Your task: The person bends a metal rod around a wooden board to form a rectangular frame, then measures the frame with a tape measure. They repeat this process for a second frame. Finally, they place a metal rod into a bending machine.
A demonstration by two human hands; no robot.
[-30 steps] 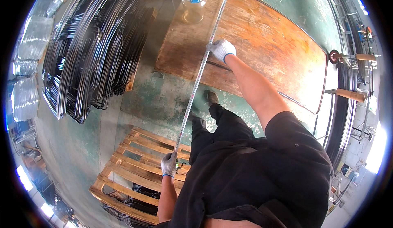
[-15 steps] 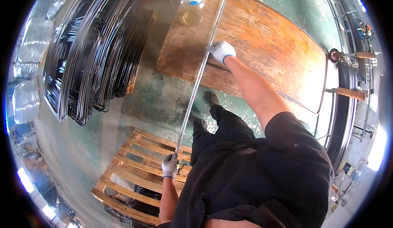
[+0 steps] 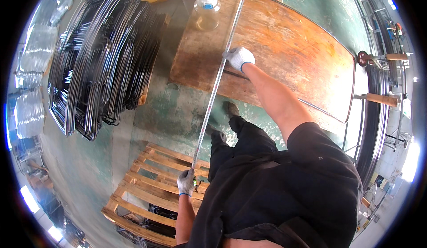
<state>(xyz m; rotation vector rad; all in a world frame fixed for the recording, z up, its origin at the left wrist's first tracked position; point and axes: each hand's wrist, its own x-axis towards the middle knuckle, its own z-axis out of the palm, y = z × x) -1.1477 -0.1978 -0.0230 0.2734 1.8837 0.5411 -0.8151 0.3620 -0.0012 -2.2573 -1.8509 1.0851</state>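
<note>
A long steel tape measure (image 3: 213, 94) is drawn out in a slanting line from low left up to the far edge of the wooden tabletop (image 3: 293, 39). My left hand (image 3: 185, 182), in a white knit glove, is closed round the tape's case at the near end, above a pallet; the case is mostly hidden by the fingers. My right hand (image 3: 240, 58), also gloved, pinches the blade over the table. Beneath my right arm a thin dark bent metal tube frame (image 3: 324, 111) lies along the table's near side and right end.
A clear plastic jug (image 3: 208, 10) stands at the table's far left. Many bent metal tube frames (image 3: 98, 61) are stacked on a pallet at left. A wooden pallet (image 3: 147, 192) lies near my left hand. Racks with long dark tubes (image 3: 376, 123) line the right.
Both hands keep their hold on the tape measure, which stays stretched out. The view has shifted very slightly; little else differs.
</note>
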